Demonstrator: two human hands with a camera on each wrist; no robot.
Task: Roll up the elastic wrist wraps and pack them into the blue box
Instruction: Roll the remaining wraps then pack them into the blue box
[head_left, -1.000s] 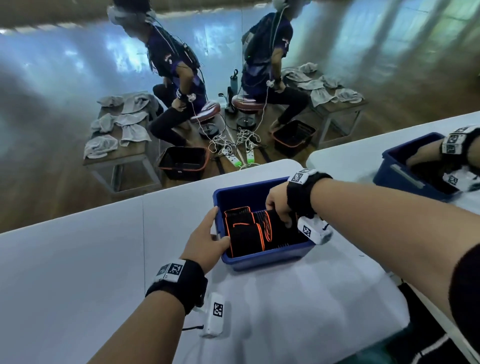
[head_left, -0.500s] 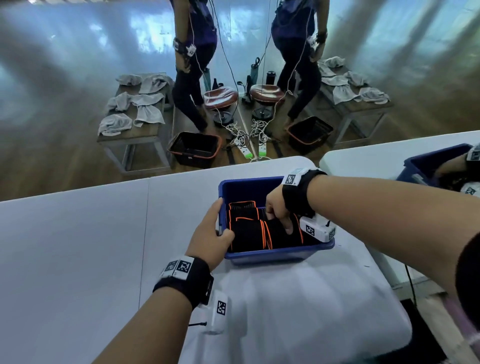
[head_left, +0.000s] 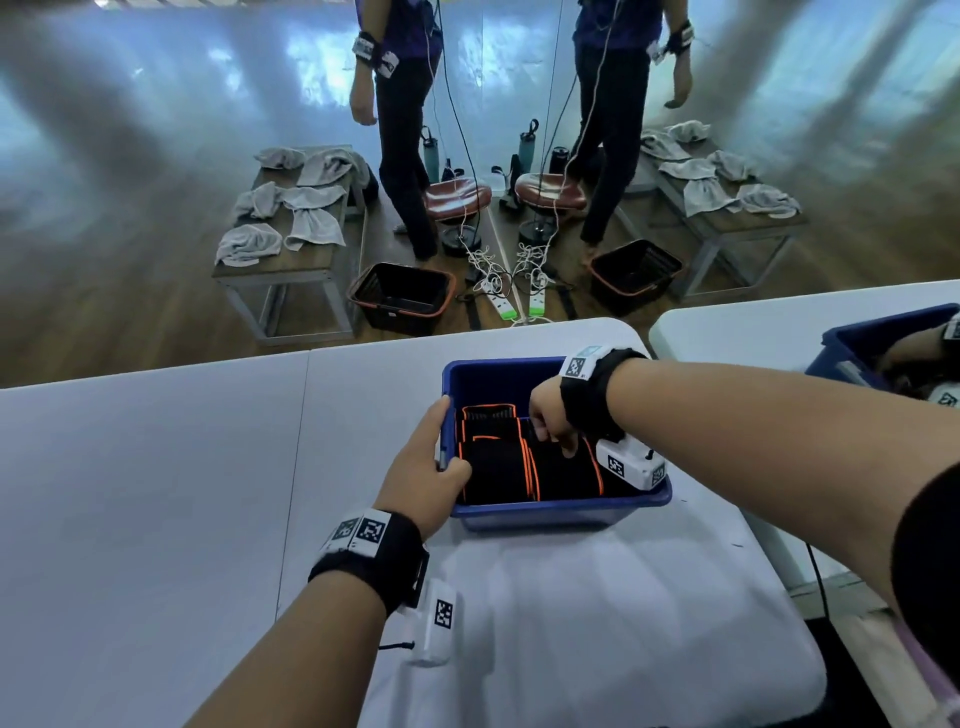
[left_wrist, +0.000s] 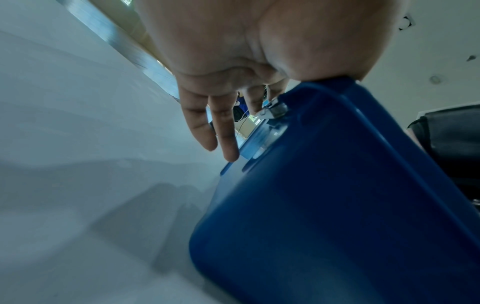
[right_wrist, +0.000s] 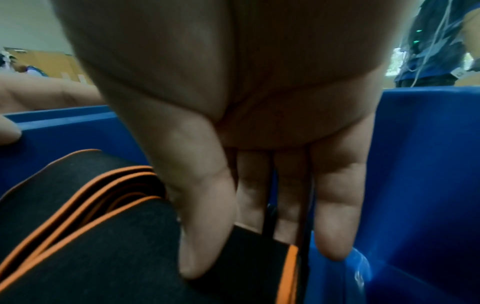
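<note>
Blue box (head_left: 558, 512): plastic, open-topped, standing on the white surface (head_left: 156, 493) near its far edge; a metal clip shows on its left wall in the left wrist view.
Wrist wraps (head_left: 524, 465): black elastic with orange edging, rolled and packed side by side inside the blue box; they fill its near and left part, one more roll behind them toward the far wall.
Left hand (head_left: 423, 470): holds the left wall of the blue box, thumb over the rim and inside, palm against the outside; fingers (left_wrist: 221, 127) straight and slightly apart, running down the outer wall.
Right hand (head_left: 550, 421): reaches down into the blue box from above; fingers (right_wrist: 335, 216) straight, close together, pointing down between the rightmost roll and the box's right wall; thumb pressed on the black fabric of that roll. Whether it actually pinches the roll cannot be told.
Surface: white, a cloth-like sheet covering its near right part.
Background: mirror wall reflecting a standing person, benches with grey towels (head_left: 291, 208), black baskets (head_left: 402, 296), stools and a power strip.
</note>
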